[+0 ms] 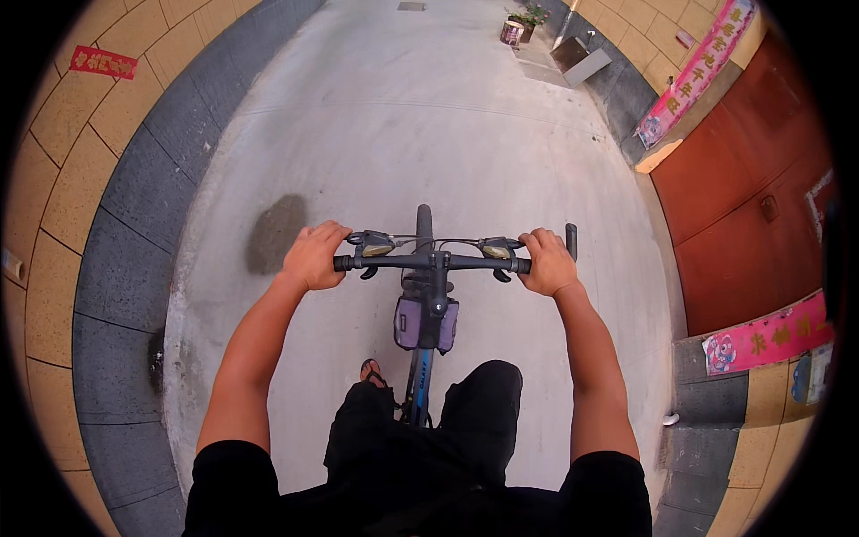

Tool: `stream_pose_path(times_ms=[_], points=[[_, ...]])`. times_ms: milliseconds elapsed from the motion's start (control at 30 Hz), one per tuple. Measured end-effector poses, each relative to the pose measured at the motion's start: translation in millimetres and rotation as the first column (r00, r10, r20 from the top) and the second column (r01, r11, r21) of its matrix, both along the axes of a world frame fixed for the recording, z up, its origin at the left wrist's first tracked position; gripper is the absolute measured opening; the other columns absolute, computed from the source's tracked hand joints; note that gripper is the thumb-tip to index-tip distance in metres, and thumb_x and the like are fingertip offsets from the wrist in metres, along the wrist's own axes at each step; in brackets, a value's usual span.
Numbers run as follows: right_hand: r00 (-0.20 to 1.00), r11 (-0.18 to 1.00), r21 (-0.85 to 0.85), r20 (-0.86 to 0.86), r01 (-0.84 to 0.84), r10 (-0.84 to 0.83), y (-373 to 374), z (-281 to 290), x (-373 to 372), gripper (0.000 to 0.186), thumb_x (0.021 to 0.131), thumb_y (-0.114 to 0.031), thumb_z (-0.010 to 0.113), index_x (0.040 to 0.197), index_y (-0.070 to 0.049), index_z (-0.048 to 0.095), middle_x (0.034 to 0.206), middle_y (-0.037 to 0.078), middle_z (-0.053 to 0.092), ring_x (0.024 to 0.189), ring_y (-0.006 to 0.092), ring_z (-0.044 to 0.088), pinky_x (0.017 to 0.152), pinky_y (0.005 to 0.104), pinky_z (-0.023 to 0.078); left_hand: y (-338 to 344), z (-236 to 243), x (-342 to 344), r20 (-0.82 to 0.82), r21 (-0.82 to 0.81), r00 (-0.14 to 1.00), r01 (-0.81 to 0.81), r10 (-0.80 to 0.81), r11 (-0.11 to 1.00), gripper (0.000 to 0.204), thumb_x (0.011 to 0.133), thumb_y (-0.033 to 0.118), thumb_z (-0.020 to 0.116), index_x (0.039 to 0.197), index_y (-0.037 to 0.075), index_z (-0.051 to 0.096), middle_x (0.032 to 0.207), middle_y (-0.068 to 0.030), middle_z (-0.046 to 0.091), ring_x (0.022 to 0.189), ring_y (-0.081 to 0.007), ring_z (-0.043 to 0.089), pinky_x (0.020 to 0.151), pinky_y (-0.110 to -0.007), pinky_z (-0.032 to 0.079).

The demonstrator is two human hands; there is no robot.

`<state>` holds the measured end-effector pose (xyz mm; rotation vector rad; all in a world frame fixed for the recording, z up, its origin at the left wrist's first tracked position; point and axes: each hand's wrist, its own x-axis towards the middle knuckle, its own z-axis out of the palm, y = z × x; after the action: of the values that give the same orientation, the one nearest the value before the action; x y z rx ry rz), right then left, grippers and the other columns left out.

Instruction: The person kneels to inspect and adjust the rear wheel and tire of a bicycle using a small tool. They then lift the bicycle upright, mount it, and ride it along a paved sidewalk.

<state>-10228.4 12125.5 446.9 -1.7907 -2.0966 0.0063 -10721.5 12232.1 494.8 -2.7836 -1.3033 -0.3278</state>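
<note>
Both my hands are on the black handlebar of a bicycle that I sit astride. My left hand is wrapped round the left grip, fingers forward by the brake lever and shifter. Round the right grip closes my right hand, beside the other shifter. A black bar end sticks up past it. The front tyre points straight ahead. A purple double bag hangs over the blue and black frame behind the stem. My left foot, in a black flip-flop, shows beside the frame.
Pale concrete ground runs ahead between walls. A grey and tan tiled wall curves along the left. At right are a red metal door with pink banners, a potted plant, a paint bucket and a propped panel.
</note>
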Motion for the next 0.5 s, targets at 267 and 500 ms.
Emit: stream_pose_path(times_ms=[267, 500], points=[[0.986, 0.995, 0.000, 0.136, -0.101, 0.100, 385.1, 24.1, 5.0, 0.060, 0.078, -0.022, 0.082, 0.133, -0.007, 0.062, 0.134, 0.012, 0.065, 0.133, 0.0306, 0.057, 0.112, 0.0459, 0.046, 368.2, 26.8, -5.0, -0.015, -0.078, 0.997, -0.078, 0.077, 0.994, 0.071, 0.073, 0.018, 0.080, 0.141, 0.015, 0.060, 0.143, -0.0108, 0.062, 0.142, -0.0286, 0.054, 0.112, -0.047, 0.043], [0.950, 0.977, -0.004, 0.234, -0.213, 0.208, 712.7, 76.0, -0.4, 0.058, 0.080, -0.025, 0.081, 0.131, -0.005, 0.062, 0.127, 0.012, 0.068, 0.126, 0.0299, 0.061, 0.109, 0.0425, 0.047, 683.5, 68.7, -23.1, -0.006, -0.087, 0.996, -0.092, 0.092, 0.992, 0.072, 0.073, 0.020, 0.083, 0.141, 0.015, 0.059, 0.145, -0.0134, 0.062, 0.142, -0.0313, 0.055, 0.111, -0.048, 0.045]])
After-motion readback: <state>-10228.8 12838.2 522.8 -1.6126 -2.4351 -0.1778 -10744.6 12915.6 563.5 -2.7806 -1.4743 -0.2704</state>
